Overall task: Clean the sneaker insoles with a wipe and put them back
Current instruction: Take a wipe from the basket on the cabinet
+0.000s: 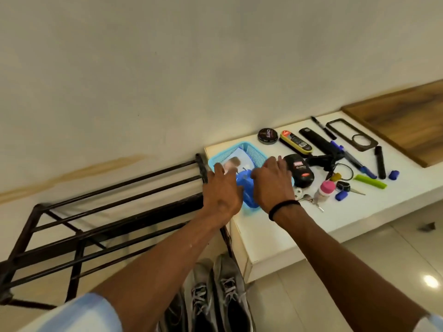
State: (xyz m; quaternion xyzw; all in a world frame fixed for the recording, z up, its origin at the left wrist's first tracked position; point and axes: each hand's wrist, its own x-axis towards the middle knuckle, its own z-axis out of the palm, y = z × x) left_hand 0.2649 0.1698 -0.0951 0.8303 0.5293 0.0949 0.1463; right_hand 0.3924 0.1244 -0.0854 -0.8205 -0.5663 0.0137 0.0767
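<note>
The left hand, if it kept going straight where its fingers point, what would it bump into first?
Probably the white wipes packet lying in the blue basket. The left hand points up and away over the basket, fingertips already at the packet's near edge. Depth is hard to judge, so it might pass just above.

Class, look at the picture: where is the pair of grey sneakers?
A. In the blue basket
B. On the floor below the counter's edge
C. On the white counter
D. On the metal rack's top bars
B: the grey sneakers stand on the floor, below the white counter.

head cam, looks fwd and down, close
</note>
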